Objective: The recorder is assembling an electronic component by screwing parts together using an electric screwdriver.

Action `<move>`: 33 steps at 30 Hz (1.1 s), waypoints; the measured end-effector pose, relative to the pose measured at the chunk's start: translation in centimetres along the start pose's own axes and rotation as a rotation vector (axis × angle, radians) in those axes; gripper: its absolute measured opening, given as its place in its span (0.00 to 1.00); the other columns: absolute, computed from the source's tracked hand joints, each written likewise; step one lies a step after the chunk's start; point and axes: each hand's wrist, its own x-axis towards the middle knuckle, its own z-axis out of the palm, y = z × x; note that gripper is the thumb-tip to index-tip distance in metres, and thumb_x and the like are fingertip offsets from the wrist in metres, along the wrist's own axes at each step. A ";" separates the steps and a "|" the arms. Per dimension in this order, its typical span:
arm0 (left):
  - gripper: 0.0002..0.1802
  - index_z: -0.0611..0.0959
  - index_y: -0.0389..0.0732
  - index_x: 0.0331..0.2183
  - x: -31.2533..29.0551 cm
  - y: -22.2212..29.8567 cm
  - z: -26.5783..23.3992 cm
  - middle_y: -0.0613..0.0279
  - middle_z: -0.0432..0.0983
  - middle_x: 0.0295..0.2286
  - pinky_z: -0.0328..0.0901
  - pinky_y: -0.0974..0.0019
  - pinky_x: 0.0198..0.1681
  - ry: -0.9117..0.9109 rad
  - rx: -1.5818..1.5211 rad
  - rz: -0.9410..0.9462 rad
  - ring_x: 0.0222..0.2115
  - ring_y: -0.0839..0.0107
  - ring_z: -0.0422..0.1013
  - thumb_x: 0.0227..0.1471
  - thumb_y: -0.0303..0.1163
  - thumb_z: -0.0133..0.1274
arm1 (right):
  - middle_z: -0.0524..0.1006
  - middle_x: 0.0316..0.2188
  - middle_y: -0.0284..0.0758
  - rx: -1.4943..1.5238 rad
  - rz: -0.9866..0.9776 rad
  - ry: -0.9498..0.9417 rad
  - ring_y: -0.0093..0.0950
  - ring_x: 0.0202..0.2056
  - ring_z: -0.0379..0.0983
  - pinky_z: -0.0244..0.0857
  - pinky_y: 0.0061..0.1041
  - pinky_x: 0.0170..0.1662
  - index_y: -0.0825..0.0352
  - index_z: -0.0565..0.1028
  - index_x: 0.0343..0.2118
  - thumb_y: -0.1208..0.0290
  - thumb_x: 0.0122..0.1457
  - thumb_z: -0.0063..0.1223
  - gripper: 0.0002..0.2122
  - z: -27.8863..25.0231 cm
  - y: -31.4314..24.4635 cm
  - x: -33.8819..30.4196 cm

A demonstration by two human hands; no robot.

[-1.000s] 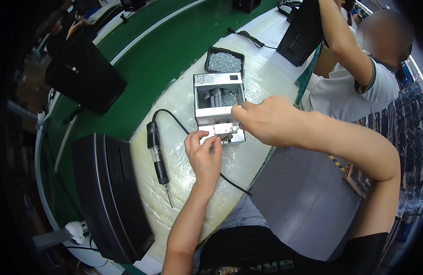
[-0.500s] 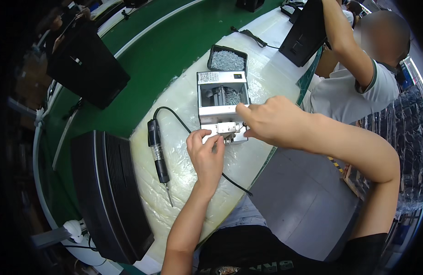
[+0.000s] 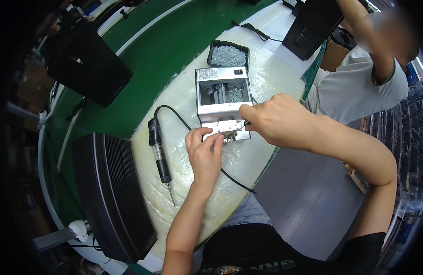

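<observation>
A silver screw feeder (image 3: pixel 224 110) with an open top stands on the plastic-covered table, screws lying in its hopper. My left hand (image 3: pixel 203 149) is at the near left of its front mechanism, fingers curled and thumb against the metal. My right hand (image 3: pixel 280 120) is closed beside the feeder's near right corner. A thin dark tool (image 3: pixel 246 123) pokes out from its fingertips toward the small metal block (image 3: pixel 227 125); most of it is hidden, so its kind cannot be told. Left of the feeder lies an electric screwdriver (image 3: pixel 159 149), its bit pointing toward me.
Behind the feeder sits a black tray (image 3: pixel 228 54) heaped with screws. A large black casing (image 3: pixel 111 197) stands at the near left, another (image 3: pixel 90 62) farther off. A co-worker (image 3: pixel 358 87) is at the right, by a black panel (image 3: pixel 312 30). A black cord (image 3: pixel 239 183) crosses the table.
My right hand has shifted slightly, its fingertips now higher and drawn in at the feeder's corner. My left hand stays put. The co-worker's arm and head have moved a little to the right.
</observation>
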 end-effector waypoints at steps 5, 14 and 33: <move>0.06 0.89 0.36 0.32 -0.3 0.1 0.3 0.55 0.75 0.40 0.62 0.56 0.54 0.006 0.013 -0.011 0.48 0.54 0.67 0.49 0.25 0.65 | 0.72 0.12 0.40 0.019 0.074 0.074 0.44 0.17 0.73 0.64 0.40 0.22 0.67 0.70 0.29 0.66 0.60 0.61 0.12 0.2 -0.9 0.0; 0.05 0.88 0.34 0.32 -0.4 -0.1 0.2 0.56 0.79 0.40 0.65 0.58 0.53 0.059 -0.027 0.003 0.48 0.56 0.70 0.49 0.23 0.65 | 0.75 0.17 0.42 0.082 0.060 0.082 0.45 0.19 0.74 0.67 0.41 0.23 0.69 0.69 0.28 0.70 0.59 0.61 0.12 0.1 -1.4 -0.1; 0.10 0.86 0.39 0.35 0.1 -1.7 -1.6 0.62 0.82 0.42 0.66 0.56 0.50 -0.037 0.179 0.297 0.46 0.57 0.74 0.47 0.23 0.65 | 0.75 0.20 0.42 0.268 0.020 0.267 0.43 0.22 0.76 0.68 0.38 0.25 0.68 0.71 0.34 0.76 0.58 0.60 0.07 -0.1 -3.1 2.1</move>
